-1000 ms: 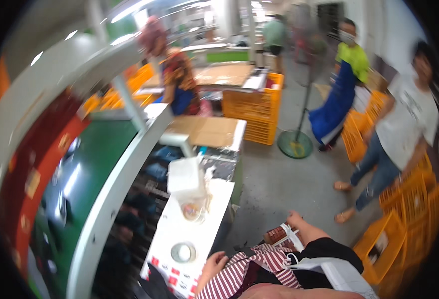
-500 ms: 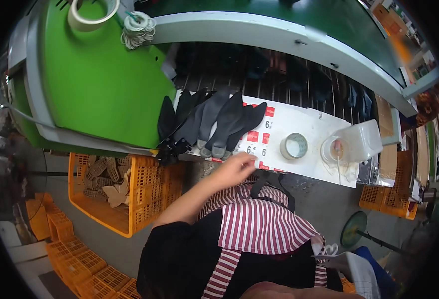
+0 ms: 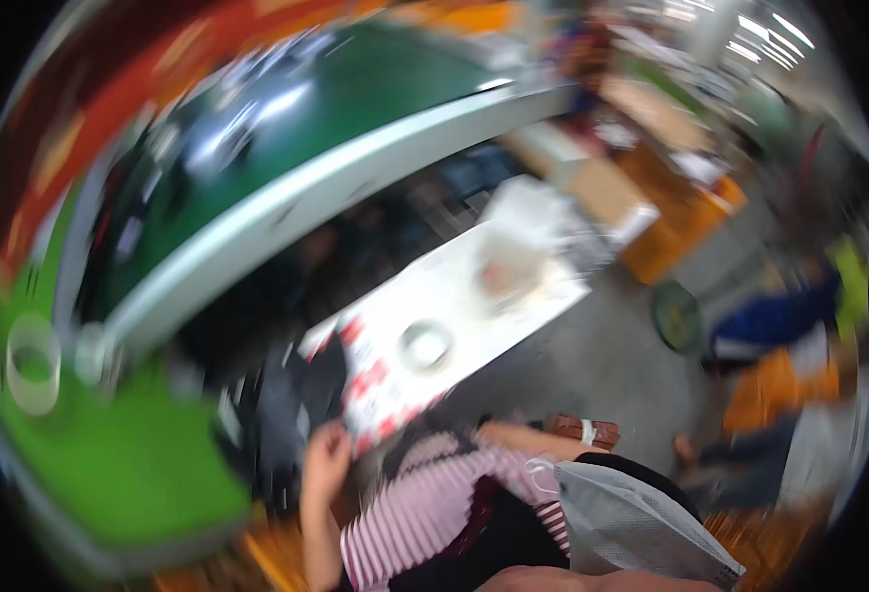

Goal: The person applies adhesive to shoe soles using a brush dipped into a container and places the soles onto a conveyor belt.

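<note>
The whole picture is smeared by motion. My left hand (image 3: 328, 449) is beside the near edge of a pile of black and grey long flat pieces (image 3: 291, 400), shaped somewhat like insoles. Its fingers look bent, but blur hides whether they hold anything. My right forearm (image 3: 533, 440) crosses in front of the striped apron; its hand end is blurred, and the fingers cannot be made out. The pieces lie at the left end of a white board with red marks (image 3: 459, 306), which also carries a roll of tape (image 3: 425, 345) and a translucent plastic container (image 3: 513, 252).
Left of the board is a green surface (image 3: 128, 464) with a cream tape roll (image 3: 34, 365). A pale rail (image 3: 316, 192) edges the dark green conveyor belt (image 3: 375, 74) beyond. At right are a round green base (image 3: 676, 316), cartons (image 3: 607, 197) and a person in blue (image 3: 780, 311).
My view has swung to the right, so the board now slants and the right side shows more. My right forearm has come into sight. My left hand stays near the dark pieces.
</note>
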Demonstrator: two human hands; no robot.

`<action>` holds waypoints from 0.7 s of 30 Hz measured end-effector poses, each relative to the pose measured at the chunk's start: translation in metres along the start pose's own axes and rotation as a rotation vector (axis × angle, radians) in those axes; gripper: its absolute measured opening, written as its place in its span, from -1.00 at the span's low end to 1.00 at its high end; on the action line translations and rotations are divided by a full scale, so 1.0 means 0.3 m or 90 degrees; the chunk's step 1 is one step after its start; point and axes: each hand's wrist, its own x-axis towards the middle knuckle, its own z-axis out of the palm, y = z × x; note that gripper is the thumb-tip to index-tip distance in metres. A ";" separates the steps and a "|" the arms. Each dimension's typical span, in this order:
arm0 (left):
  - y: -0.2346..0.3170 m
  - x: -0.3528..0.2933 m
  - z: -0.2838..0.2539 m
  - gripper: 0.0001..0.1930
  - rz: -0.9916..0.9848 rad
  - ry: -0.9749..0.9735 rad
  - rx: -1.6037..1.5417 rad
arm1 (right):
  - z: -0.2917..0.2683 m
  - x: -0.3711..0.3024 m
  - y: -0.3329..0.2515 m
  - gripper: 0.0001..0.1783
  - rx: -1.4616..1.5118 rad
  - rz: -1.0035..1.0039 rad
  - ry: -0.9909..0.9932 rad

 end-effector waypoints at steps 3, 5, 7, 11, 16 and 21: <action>-0.189 0.024 0.134 -0.68 -0.124 -0.135 0.080 | -0.309 -0.017 -0.336 -0.66 0.237 0.240 0.434; -0.145 0.057 0.219 -0.73 -0.070 -0.217 -0.024 | -0.647 -0.155 -0.486 -0.55 0.360 0.182 0.219; 0.000 0.129 0.301 -0.66 -0.013 -0.322 0.173 | -0.935 -0.471 -0.319 -0.50 0.386 0.030 0.055; 0.140 0.192 0.411 -0.66 -0.014 -0.423 0.132 | -1.009 -1.014 -0.042 -0.59 0.465 0.337 0.355; 0.061 0.322 0.555 -0.65 0.015 -0.552 0.197 | -0.041 -0.751 -0.054 -0.78 0.268 0.526 0.068; 0.048 0.276 0.618 -0.65 0.078 -0.571 0.196 | -0.042 -0.830 -0.443 -0.71 0.431 0.545 0.496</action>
